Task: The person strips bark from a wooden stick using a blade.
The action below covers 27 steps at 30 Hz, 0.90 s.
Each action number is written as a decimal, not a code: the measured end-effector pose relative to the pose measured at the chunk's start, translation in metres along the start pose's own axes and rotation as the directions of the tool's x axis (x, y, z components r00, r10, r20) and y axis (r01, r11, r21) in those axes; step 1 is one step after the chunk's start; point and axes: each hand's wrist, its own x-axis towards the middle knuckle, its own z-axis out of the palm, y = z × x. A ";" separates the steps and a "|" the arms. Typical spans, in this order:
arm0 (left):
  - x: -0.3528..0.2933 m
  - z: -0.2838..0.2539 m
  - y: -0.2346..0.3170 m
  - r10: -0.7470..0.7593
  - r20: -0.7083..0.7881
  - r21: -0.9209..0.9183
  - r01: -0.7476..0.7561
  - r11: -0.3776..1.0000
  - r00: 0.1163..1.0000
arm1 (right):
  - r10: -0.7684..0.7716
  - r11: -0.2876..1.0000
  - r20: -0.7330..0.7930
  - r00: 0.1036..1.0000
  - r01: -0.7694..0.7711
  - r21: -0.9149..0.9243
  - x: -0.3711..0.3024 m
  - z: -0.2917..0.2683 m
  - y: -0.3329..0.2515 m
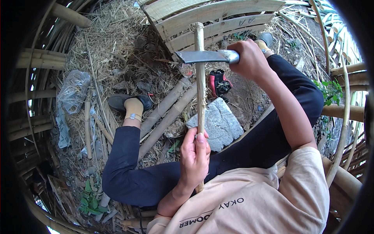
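My left hand (195,158) is closed around the lower part of a long, peeled wooden stick (201,91), held upright in front of my shirt. The stick's lower end shows below the hand, near my shirt. Up and to the right, my right hand (251,58) grips the handle of a short machete (202,57), its fingers hiding most of the grip. The metal blade points left and lies across the upper part of the stick; whether it touches the wood I cannot tell. Behind the stick, a grey stone block (221,123) rests on the ground between my legs.
A slatted wooden crate (218,29) stands ahead, beyond the stick. Bamboo poles (165,109) lie left of the stone, and a red and black object (220,82) lies behind it. A clear plastic bag (74,87) is at the left. Bamboo rails (346,113) line the right side.
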 end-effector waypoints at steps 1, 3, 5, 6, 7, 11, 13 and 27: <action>0.000 0.001 0.000 0.000 -0.006 0.007 0.000 1.000 1.000 | -0.002 0.999 -0.026 1.000 0.002 -0.033 0.001 0.000 0.002; 0.000 -0.001 -0.002 -0.001 -0.006 0.004 0.001 1.000 1.000 | -0.001 0.999 -0.001 1.000 0.001 -0.049 0.005 -0.001 0.003; 0.001 -0.002 -0.002 -0.010 -0.003 -0.012 0.010 1.000 1.000 | -0.006 0.997 -0.032 0.999 0.004 -0.072 0.008 -0.001 0.008; 0.001 -0.003 -0.001 -0.019 -0.002 -0.028 0.019 0.999 1.000 | -0.016 0.996 -0.075 0.997 0.009 -0.087 0.009 0.000 0.013; 0.001 -0.003 0.001 -0.023 -0.002 -0.043 0.023 0.999 1.000 | -0.029 0.994 -0.119 0.992 0.016 -0.104 0.011 0.000 0.015; 0.001 -0.003 0.006 -0.034 0.005 -0.059 0.034 0.998 0.999 | -0.025 0.994 -0.165 0.986 0.007 -0.112 0.015 -0.006 0.020; 0.002 -0.003 0.002 -0.028 0.000 -0.054 0.028 0.998 1.000 | -0.034 0.992 -0.123 0.992 0.018 -0.126 0.013 -0.005 0.022; 0.011 -0.009 0.001 -0.068 -0.021 -0.102 0.066 0.993 0.997 | -0.055 0.996 0.066 0.996 0.060 -0.069 -0.010 0.002 -0.005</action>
